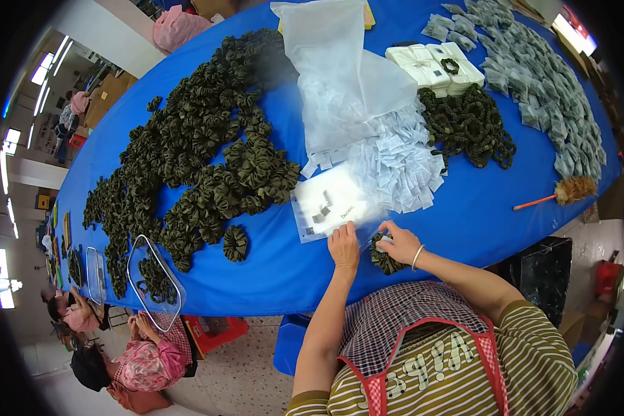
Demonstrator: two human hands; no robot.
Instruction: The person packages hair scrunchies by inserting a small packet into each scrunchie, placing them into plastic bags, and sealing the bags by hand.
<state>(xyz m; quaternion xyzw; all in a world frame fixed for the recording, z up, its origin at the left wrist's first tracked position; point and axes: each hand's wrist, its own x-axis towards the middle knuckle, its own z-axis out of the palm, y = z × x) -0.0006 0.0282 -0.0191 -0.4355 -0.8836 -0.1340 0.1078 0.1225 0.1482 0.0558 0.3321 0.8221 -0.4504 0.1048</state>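
A stack of printed plastic bags (pixel 331 197) lies on the table, white with dark marks. My left hand (pixel 344 247) is closed on its near edge, fingers pressed together. Beside it, my right hand (pixel 401 245) pinches a small white packet (pixel 385 240) against a dark green scrunchie (pixel 384 259) near the table's front edge. The hand hides part of that scrunchie. A single scrunchie (pixel 236 243) lies apart on the left, close to a large scrunchie pile (pixel 187 152). Past the bags, many small white packets (pixel 402 159) spill from a big translucent bag (pixel 333 76).
The blue-covered table (pixel 464 229) also bears bagged goods (pixel 541 90) at the right, dark scrunchies (pixel 468 125), white stacks (pixel 437 66), a brush with an orange handle (pixel 574 191) and a clear bin (pixel 156 284). Other people (pixel 142 360) sit at the lower left.
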